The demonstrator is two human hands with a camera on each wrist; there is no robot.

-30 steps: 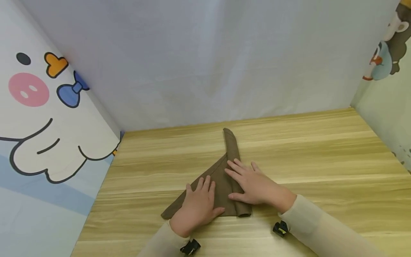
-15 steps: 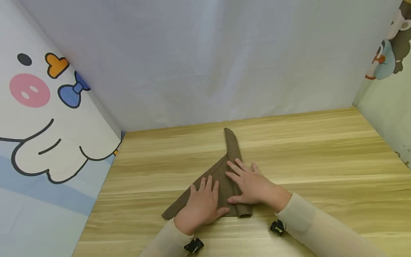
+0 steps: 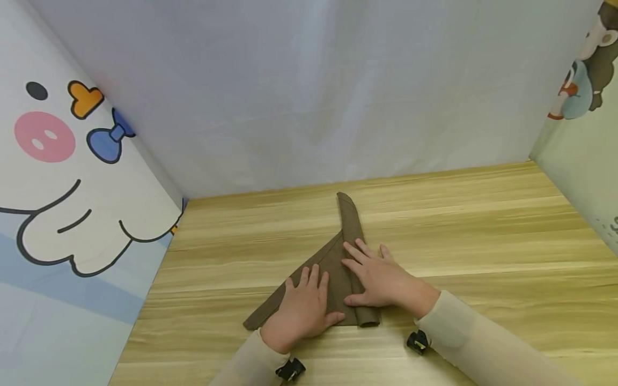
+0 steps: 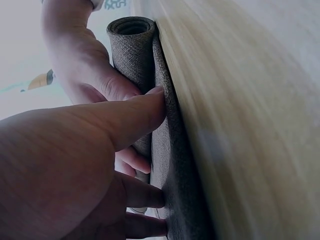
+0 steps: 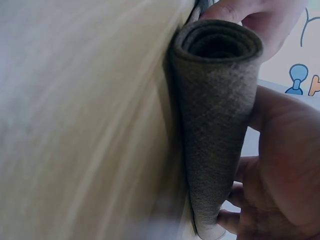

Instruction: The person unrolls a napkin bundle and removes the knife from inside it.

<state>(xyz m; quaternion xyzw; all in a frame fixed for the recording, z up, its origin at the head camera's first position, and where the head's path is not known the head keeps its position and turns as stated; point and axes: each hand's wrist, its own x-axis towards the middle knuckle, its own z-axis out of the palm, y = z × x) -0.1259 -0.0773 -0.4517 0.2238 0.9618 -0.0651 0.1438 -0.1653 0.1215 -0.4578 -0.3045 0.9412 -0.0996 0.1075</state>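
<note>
A brown woven cloth lies on the wooden table, its left side a slanting folded edge. Along its right side runs a rolled part, whose spiral layers show at the near end in the right wrist view. My left hand rests with spread fingers on the flat part, thumb near the front edge. My right hand lies across the roll, fingers extended over it and fingertips reaching its left side. In the left wrist view the two thumbs appear close together beside the roll.
The wooden table extends around the cloth. A pale curtain hangs behind it. Printed cartoon panels stand at the left and right. A small black device sits at the left wrist, another at the right.
Over the last second my left hand has shifted slightly to the right on the cloth. My right hand stays almost in place on the roll, and the cloth looks the same.
</note>
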